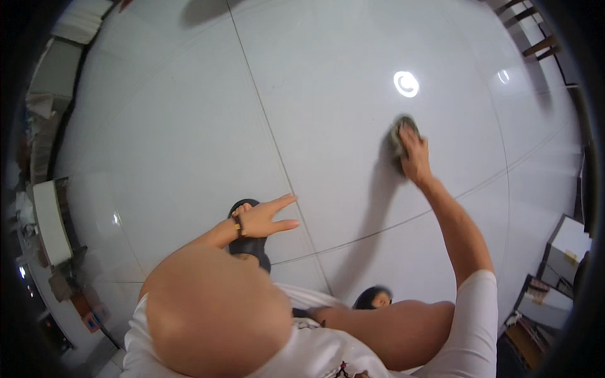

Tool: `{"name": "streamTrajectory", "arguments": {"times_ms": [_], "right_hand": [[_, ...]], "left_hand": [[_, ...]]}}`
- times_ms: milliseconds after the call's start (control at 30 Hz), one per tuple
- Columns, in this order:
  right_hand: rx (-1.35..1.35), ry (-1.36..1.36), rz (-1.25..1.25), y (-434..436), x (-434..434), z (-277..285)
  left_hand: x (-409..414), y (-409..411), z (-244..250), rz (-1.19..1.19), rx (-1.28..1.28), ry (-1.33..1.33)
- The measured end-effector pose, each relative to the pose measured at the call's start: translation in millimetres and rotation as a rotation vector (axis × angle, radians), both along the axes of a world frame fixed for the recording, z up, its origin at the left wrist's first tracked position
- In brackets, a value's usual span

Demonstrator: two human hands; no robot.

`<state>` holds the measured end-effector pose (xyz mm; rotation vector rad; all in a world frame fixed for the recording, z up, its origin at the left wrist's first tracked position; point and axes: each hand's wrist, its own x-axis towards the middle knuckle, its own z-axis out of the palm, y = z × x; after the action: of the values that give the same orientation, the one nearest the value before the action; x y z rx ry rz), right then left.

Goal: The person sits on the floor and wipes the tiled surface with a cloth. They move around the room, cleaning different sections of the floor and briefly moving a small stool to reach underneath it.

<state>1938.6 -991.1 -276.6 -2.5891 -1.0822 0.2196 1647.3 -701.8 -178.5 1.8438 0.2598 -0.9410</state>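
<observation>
My right hand (pixel 415 153) holds a crumpled grey-green cloth (pixel 399 137) against the glossy white tile floor (pixel 331 94), with the arm stretched forward. Both the hand and the cloth are slightly blurred. My left hand (pixel 262 219) holds nothing and hangs beyond my bent knee (pixel 217 307), its fingers spread. A dark bracelet (pixel 238 227) with a gold-coloured piece circles that wrist. Under the left hand is my foot in a black slipper (pixel 248 245). The other black slipper (pixel 371 297) shows beside my other leg.
Grey joints (pixel 264 113) cross the floor, and a round lamp reflection (pixel 406 84) shines on it. A white box-like object (pixel 52 222) stands at left. White and grey boxes (pixel 569 241) are at right; wooden furniture legs (pixel 541 46) appear at upper right.
</observation>
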Motion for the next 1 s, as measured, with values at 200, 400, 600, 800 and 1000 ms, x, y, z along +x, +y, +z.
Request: {"name": "streamTrajectory", "arguments": {"times_ms": [200, 400, 600, 800, 1000], "right_hand": [[0.202, -0.033, -0.437, 40, -48, 42], [-0.311, -0.004, -1.189, -90, -191, -27], [-0.2, -0.222, -0.938, 51, -116, -52], [0.075, 0.041, -0.445, 172, -18, -21], [0.384, 0.049, -0.691, 155, -131, 17]], "left_hand": [[-3, 11, -52, -0.016, -0.168, -0.24], [5, 10, -56, 0.154, -0.308, -0.245], [-10, 17, -56, 0.242, -0.322, -0.205], [-14, 0, -66, 0.447, -0.473, -0.124], [-19, 14, -78, 0.63, -0.376, -0.15]]}}
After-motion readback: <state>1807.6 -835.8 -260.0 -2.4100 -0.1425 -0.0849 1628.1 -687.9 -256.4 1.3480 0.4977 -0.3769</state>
